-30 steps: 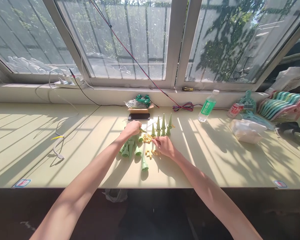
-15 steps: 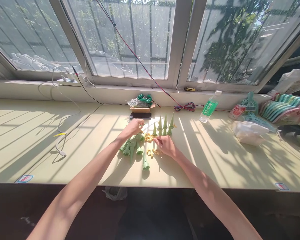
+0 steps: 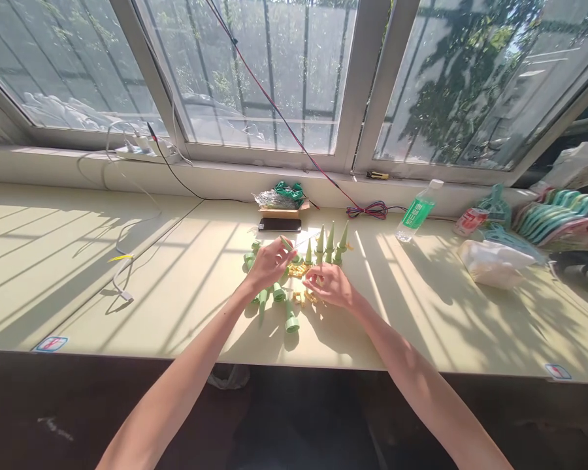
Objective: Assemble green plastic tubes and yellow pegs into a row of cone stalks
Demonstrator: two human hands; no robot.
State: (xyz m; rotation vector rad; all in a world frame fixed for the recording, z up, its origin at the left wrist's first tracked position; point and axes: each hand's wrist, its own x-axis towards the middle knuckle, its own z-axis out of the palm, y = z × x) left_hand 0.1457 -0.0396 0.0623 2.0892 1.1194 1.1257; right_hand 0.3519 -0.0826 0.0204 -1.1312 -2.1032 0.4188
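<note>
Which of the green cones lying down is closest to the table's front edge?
The lone green cone lying apart, wide end toward you; the other lying cones bunch under the left hand, farther back.

- the left hand [image 3: 269,264] covers part of the pile of green cones [image 3: 291,318]; whether it grips one is unclear.
- the right hand [image 3: 330,286] hides some small yellow pieces [image 3: 298,270], too small to identify.
- the stack of coloured items [image 3: 563,219] is cut off by the right edge.
</note>
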